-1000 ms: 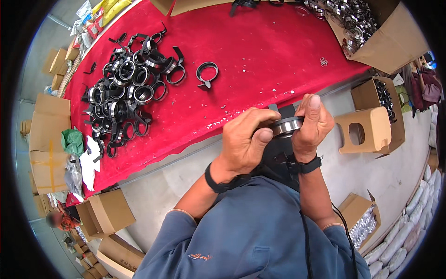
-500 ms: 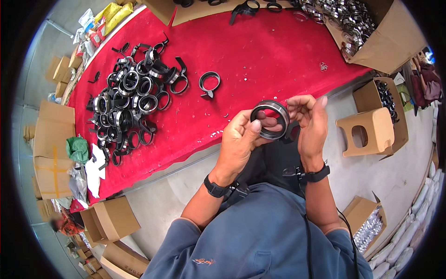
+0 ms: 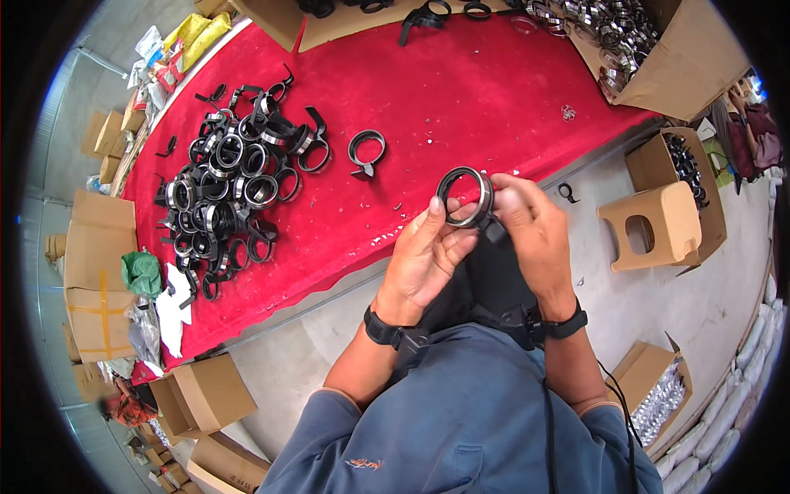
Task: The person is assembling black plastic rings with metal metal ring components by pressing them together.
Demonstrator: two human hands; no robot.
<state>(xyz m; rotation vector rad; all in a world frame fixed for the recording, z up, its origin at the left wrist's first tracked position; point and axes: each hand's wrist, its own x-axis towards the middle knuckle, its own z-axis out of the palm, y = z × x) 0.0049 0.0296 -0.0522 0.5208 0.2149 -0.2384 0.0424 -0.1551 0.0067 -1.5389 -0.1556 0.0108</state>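
Just in front of the table edge, my left hand (image 3: 428, 259) holds a black ring with a silver metal band (image 3: 445, 193), thumb on the near rim and fingers below. The ring stands tilted, its opening partly facing me, and a dark tab shows at its lower right. My right hand (image 3: 531, 230) is closed on the ring's right side; its fingertips are blurred and partly hidden. On the red-covered table (image 3: 444, 107), a single black ring with a tab (image 3: 367, 148) lies apart from a heap of similar rings (image 3: 222, 177) to the left.
Cardboard boxes stand at the back, including one full of metal rings (image 3: 617, 41). To the right on the floor are an open box of dark parts (image 3: 687, 169), a tan carton (image 3: 654, 226) and a loose black ring (image 3: 568, 193). A box of shiny parts (image 3: 662, 399) stands lower right.
The ring has turned and moved slightly left and up. My right hand has gone from spread fingers to closing on the ring's right side. The loose ring on the floor now shows.
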